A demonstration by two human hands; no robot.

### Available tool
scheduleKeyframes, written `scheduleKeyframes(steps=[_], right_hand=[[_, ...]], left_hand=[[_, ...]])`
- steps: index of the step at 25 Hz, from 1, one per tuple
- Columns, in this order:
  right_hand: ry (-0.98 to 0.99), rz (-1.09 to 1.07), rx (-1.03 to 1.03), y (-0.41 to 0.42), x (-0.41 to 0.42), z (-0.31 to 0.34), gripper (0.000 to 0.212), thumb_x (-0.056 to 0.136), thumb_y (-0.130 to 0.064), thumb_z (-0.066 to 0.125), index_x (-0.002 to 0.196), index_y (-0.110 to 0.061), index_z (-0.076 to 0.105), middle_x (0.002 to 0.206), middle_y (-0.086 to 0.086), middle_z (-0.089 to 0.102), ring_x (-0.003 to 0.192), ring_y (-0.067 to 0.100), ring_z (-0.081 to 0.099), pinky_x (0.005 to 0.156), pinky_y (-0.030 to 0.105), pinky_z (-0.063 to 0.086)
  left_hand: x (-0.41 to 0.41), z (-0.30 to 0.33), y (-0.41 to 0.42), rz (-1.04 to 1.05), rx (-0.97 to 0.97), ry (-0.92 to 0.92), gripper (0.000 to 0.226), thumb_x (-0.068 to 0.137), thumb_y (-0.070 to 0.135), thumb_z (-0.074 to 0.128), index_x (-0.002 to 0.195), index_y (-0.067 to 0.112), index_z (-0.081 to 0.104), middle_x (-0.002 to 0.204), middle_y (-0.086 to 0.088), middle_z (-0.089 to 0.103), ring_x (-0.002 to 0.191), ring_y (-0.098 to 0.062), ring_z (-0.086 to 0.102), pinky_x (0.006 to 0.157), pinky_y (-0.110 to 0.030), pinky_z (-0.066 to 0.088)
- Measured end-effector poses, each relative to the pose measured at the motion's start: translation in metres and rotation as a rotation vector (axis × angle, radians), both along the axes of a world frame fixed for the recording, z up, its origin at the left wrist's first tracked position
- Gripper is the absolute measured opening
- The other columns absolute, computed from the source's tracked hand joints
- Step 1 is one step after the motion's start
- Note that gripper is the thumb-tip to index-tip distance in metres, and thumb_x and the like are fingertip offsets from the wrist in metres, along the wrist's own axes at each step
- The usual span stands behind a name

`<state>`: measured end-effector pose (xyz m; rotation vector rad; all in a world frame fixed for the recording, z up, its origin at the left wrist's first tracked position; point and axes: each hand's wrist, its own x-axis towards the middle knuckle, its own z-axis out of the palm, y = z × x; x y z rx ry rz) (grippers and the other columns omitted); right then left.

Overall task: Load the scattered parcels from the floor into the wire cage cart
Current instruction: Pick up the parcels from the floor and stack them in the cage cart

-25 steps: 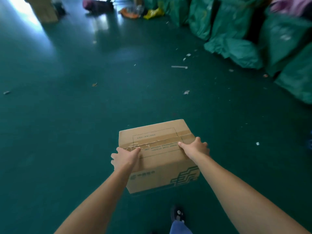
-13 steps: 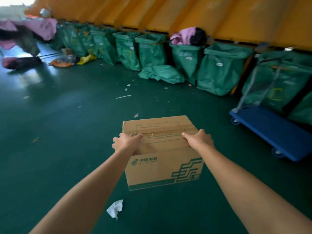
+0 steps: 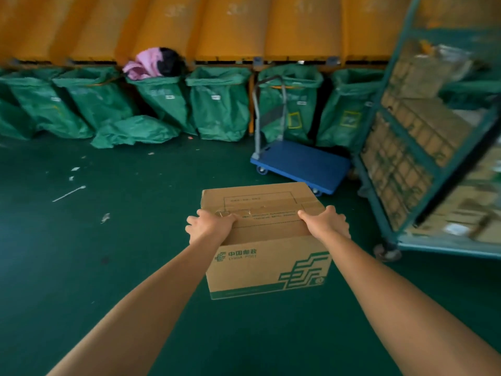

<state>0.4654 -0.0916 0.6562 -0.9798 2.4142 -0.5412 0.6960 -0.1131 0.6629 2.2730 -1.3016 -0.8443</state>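
Observation:
A brown cardboard parcel (image 3: 267,263) with green postal printing hangs in the air in front of me, above the green floor. My left hand (image 3: 208,226) grips its top left edge with the thumb on top. My right hand (image 3: 326,222) grips the top right edge the same way. The green wire cage cart (image 3: 414,147) stands at the right, blurred, with several cardboard boxes stacked inside it. The parcel is left of the cart and apart from it.
A blue platform trolley (image 3: 301,164) sits between the parcel and the cart's far corner. A row of green mail sacks (image 3: 219,104) lines the orange wall, one lying flat (image 3: 132,131). Paper scraps (image 3: 69,193) litter the floor at the left.
The view has swung to the right: the trolley moved toward the middle and the wire cage cart came into sight. Both hands keep the same hold on the parcel.

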Motion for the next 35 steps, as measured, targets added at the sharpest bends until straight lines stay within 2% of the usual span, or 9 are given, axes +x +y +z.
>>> scheduleKeyframes(steps=[7, 14, 20, 26, 30, 35], right_hand=[[-0.025, -0.302, 0.049, 0.025, -0.15, -0.017, 0.079, 0.08, -0.066, 0.06, 0.136, -0.013, 0.043, 0.137, 0.013, 0.046, 0.123, 0.034, 0.047, 0.099, 0.047, 0.045], [-0.051, -0.594, 0.103, 0.047, -0.281, -0.014, 0.073, 0.084, -0.061, 0.057, 0.135, -0.012, 0.043, 0.136, 0.014, 0.043, 0.123, 0.033, 0.044, 0.102, 0.045, 0.041], [-0.09, -0.704, 0.088, 0.076, -0.423, -0.025, 0.066, 0.089, -0.053, 0.052, 0.138, -0.01, 0.041, 0.138, 0.014, 0.042, 0.125, 0.032, 0.042, 0.103, 0.044, 0.038], [-0.076, -0.71, 0.117, 0.108, -0.596, -0.032, 0.05, 0.097, -0.033, 0.036, 0.141, -0.01, 0.038, 0.145, 0.014, 0.037, 0.131, 0.032, 0.037, 0.106, 0.044, 0.032], [-0.022, -0.677, 0.133, 0.111, -0.713, -0.028, 0.049, 0.096, -0.031, 0.037, 0.14, -0.009, 0.04, 0.144, 0.014, 0.038, 0.13, 0.032, 0.037, 0.105, 0.044, 0.032], [-0.027, -0.611, 0.166, 0.081, -0.829, -0.039, 0.047, 0.094, -0.029, 0.041, 0.137, -0.009, 0.043, 0.141, 0.015, 0.04, 0.128, 0.033, 0.038, 0.104, 0.044, 0.033]], left_hand=[[-0.166, -0.029, -0.033, -0.252, 0.121, -0.018, 0.089, 0.078, 0.061, 0.064, 0.143, 0.01, 0.031, 0.14, -0.014, 0.034, 0.128, -0.032, 0.036, 0.098, -0.042, 0.039], [-0.334, -0.035, -0.078, -0.519, 0.151, 0.024, 0.074, 0.083, 0.056, 0.06, 0.137, 0.011, 0.039, 0.135, -0.01, 0.037, 0.123, -0.029, 0.039, 0.088, -0.039, 0.041], [-0.492, -0.046, -0.072, -0.644, 0.191, -0.047, 0.077, 0.083, 0.059, 0.059, 0.14, 0.012, 0.039, 0.136, -0.011, 0.037, 0.122, -0.03, 0.041, 0.101, -0.041, 0.041], [-0.662, -0.068, -0.038, -0.597, 0.263, 0.011, 0.075, 0.084, 0.056, 0.06, 0.141, 0.012, 0.038, 0.138, -0.013, 0.035, 0.122, -0.032, 0.042, 0.104, -0.044, 0.04], [-0.767, -0.072, -0.031, -0.545, 0.314, 0.191, 0.069, 0.086, 0.052, 0.059, 0.141, 0.014, 0.041, 0.137, -0.012, 0.044, 0.117, -0.03, 0.049, 0.099, -0.039, 0.044], [-0.878, -0.093, -0.063, -0.429, 0.342, 0.294, 0.063, 0.084, 0.048, 0.06, 0.137, 0.015, 0.048, 0.126, -0.009, 0.055, 0.105, -0.029, 0.058, 0.095, -0.041, 0.05]])
